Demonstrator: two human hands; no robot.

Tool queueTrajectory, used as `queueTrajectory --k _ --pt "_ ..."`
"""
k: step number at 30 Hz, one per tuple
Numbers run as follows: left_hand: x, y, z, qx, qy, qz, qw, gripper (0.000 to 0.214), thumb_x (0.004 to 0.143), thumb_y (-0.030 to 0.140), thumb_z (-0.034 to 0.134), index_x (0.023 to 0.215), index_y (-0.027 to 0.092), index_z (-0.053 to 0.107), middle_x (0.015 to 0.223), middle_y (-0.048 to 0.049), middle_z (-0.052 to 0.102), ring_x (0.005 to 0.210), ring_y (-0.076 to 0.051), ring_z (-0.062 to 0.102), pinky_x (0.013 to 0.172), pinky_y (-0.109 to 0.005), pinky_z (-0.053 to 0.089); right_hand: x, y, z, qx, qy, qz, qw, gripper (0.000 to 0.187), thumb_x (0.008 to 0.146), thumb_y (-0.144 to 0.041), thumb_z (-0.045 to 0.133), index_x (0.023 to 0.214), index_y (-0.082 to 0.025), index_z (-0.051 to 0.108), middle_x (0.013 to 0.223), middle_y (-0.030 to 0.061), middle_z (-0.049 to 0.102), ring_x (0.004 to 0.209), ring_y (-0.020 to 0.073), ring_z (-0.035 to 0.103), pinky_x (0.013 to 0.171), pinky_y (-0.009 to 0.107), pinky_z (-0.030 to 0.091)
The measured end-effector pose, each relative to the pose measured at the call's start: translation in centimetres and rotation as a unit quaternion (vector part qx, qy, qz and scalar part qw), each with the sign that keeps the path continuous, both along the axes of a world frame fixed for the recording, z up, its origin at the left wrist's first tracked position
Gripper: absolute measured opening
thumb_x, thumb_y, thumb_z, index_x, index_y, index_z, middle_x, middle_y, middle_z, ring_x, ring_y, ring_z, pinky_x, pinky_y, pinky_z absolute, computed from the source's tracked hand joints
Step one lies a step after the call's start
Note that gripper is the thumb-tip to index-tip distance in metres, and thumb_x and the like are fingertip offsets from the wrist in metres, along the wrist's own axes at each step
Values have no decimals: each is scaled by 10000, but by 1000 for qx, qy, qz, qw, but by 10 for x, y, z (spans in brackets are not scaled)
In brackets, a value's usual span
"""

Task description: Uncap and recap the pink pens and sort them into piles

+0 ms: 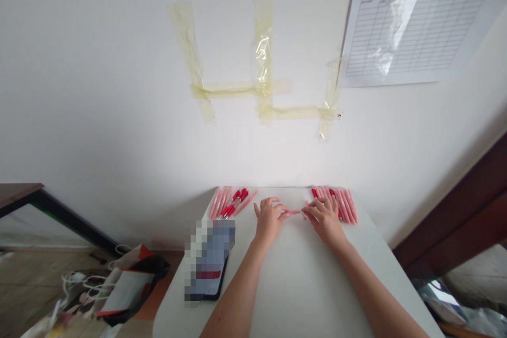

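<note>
Pen (293, 212): pink, slim, lying level just below the middle of the frame, over the far part of the white table (301, 285). It spans the gap between the two hands.

Left hand (269, 220): palm down, thumb and forefinger closed together on the pen's left end. The other fingers are loosely curled and spread above it.

Right hand (325, 217): palm down, fingers bent, fingertips meeting the pen's right end. Too small in the picture to tell whether they grip it or only touch it.

Both forearms come up from the bottom edge of the frame and converge toward the pen.

Loose pile (232, 202) of pink pens and red parts: at the table's far left corner, near the left hand but apart from it. Pieces lie slanted, some crossing.

Neat row (345, 205) of pink pens with red tips: at the table's far right corner, side by side. The right hand's knuckles overlap its near edge.

Phone (209, 266): dark, flat on the table's left side, beside the left forearm; screen blurred.

Wall behind: strips of yellowed tape (263, 63) at upper centre. A ruled sheet (415, 26) in a clear sleeve hangs at upper right.

Bags (130, 285) and cables sit on the floor at lower left.
</note>
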State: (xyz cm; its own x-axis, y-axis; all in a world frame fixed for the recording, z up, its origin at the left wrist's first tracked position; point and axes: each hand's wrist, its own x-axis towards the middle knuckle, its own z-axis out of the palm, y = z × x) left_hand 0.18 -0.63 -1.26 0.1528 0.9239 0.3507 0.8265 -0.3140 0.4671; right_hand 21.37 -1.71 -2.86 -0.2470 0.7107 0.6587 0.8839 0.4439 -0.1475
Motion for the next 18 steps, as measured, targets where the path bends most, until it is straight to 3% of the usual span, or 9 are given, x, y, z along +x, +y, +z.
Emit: queueTrajectory --k 12,18 --pt "5 -3 0 -11 1 -14 1000 78 830 366 687 887 358 739 1250 6 590 1248 -228 456 1162 -663 134 -1 1 -1 4 25 32 999 158 935 -323 554 1015 -299 688 936 5 733 1055 231 581 1142 561 197" --pt "0 1 1 -8 -23 19 1000 94 834 336 685 911 342 739 1233 -14 599 1229 -250 481 1132 -710 155 5 4 -4 8 23 5 1000 242 935 -352 554 1148 -309 661 1070 19 721 1116 258 550 1137 591 177"
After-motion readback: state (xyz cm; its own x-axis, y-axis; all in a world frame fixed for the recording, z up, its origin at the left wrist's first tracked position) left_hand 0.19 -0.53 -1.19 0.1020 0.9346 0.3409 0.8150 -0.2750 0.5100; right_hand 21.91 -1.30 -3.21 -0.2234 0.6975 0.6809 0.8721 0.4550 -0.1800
